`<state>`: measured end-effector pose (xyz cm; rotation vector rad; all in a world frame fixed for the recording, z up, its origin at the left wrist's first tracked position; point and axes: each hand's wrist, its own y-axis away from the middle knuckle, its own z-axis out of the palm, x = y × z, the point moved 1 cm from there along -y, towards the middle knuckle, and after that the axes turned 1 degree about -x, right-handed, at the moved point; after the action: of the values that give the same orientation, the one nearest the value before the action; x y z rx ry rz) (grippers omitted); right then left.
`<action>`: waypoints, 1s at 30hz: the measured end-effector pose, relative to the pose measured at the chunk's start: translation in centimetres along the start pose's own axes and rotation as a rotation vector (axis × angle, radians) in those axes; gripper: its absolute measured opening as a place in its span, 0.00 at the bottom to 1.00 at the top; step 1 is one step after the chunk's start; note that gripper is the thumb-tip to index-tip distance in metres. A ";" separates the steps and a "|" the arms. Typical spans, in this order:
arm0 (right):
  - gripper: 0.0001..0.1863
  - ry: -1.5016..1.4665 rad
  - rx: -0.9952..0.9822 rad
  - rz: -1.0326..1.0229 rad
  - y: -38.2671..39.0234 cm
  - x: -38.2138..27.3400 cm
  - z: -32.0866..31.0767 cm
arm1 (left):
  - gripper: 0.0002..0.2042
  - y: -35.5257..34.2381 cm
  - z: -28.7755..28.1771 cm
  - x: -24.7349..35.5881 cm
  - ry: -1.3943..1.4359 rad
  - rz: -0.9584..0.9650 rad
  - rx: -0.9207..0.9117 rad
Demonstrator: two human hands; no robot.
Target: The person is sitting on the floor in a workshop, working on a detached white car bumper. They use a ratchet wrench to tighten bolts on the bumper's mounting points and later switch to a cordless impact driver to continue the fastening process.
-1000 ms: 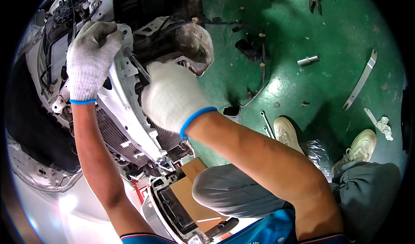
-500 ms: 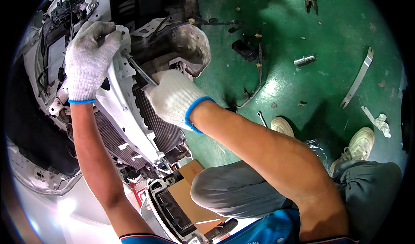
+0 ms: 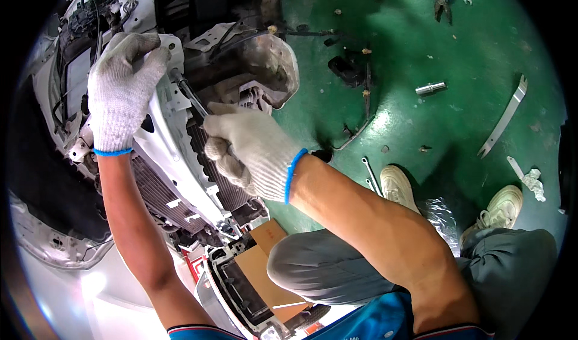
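My left hand (image 3: 125, 90), in a white knit glove with a blue cuff, rests on the upper end of a white metal car-body beam (image 3: 161, 112). Its fingers curl in toward the thumb, and whatever they hold is hidden. A shiny metal ratchet wrench (image 3: 192, 94) slants away from the beam beside that glove. At the wrench's lower end is my right hand (image 3: 256, 148), gloved the same way. The thumb side meets the handle, while the other fingers are folded under the palm. Behind the beam sits a finned radiator (image 3: 220, 174).
On the green floor to the right lie a metal socket (image 3: 430, 89), a flat pry bar (image 3: 504, 117), pliers (image 3: 442, 6), a spanner (image 3: 371, 174) and a dark wiring harness (image 3: 365, 99). Cardboard (image 3: 265, 277) lies by the car's front, near my knee.
My right hand has shifted down and slightly right, its folded fingers now showing. The wrench keeps nearly the same slant. My left hand stays almost in place. Floor items appear slightly farther right.
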<state>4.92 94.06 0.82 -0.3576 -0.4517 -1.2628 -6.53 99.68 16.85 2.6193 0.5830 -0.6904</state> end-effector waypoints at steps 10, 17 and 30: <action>0.20 1.490 0.214 -0.388 0.1 0.1 1.2 | 0.15 0.1 0.0 -0.1 -0.002 0.018 0.023; 0.16 1.145 0.120 -0.516 -1.6 1.3 -0.6 | 0.14 -0.5 -0.7 0.7 -0.025 -0.027 -0.038; 0.15 1.705 0.394 -0.727 0.9 0.4 2.4 | 0.14 0.2 0.1 -0.1 -0.004 -0.010 0.020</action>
<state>5.55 95.16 3.03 1.2961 0.7198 -1.6451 -6.59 99.43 16.89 2.6348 0.5911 -0.7084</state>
